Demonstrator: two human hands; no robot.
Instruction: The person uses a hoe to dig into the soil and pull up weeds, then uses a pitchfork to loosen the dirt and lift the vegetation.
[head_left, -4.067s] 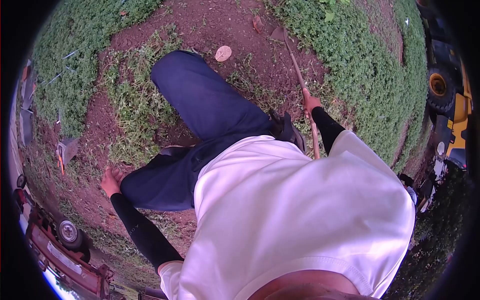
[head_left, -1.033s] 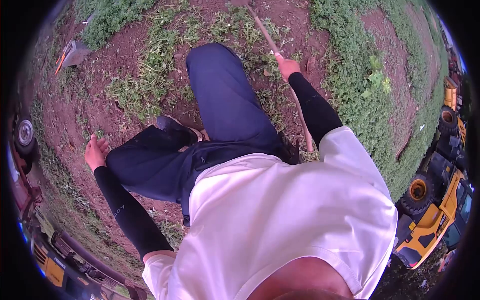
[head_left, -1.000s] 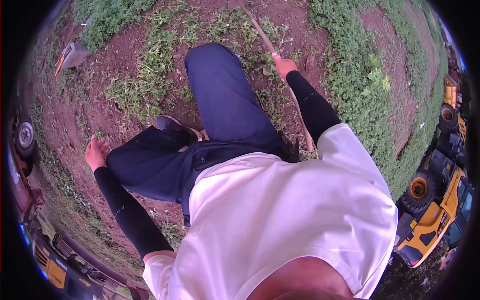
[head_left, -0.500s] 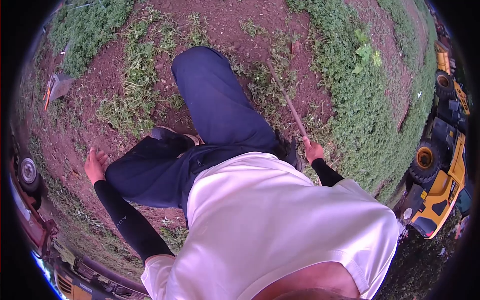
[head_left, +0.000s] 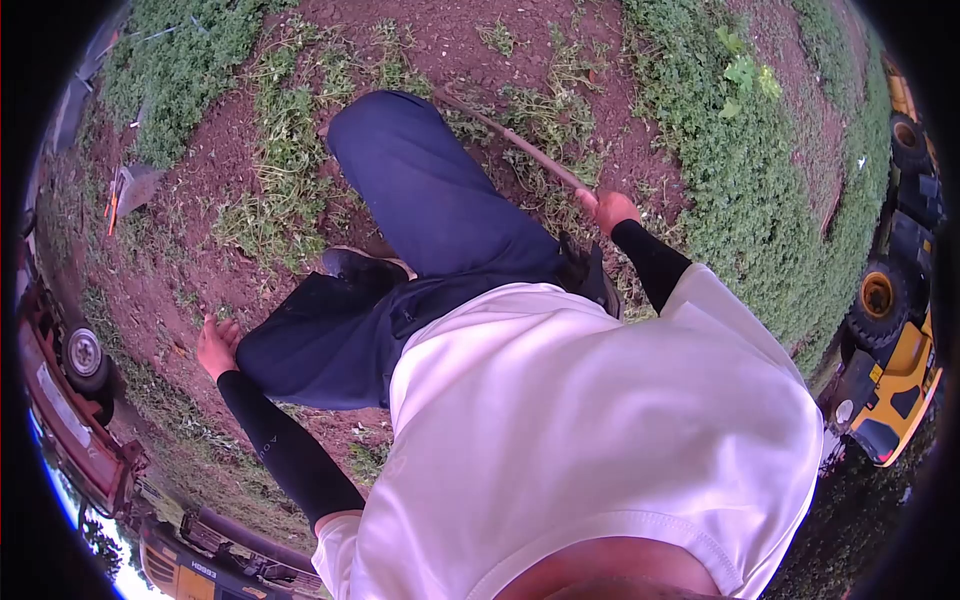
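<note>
A long wooden handle is in the grip of my right hand, its fingers wrapped round the near end. It slants up and left over soil and cut weeds, and its far end lies near the raised knee in dark trousers. Beside the other, lowered knee, my left hand has loosely bent fingers, somewhat apart, with nothing visible in them.
Leafy green plants grow in a strip at the right. A grey blade-like tool with orange parts lies on the soil at the upper left. Yellow machines stand at the far right, a red wheeled vehicle at the left.
My right hand has moved up and slightly left, and the far end of the wooden handle has swung left towards the raised knee. The fingers of my left hand look more bent.
</note>
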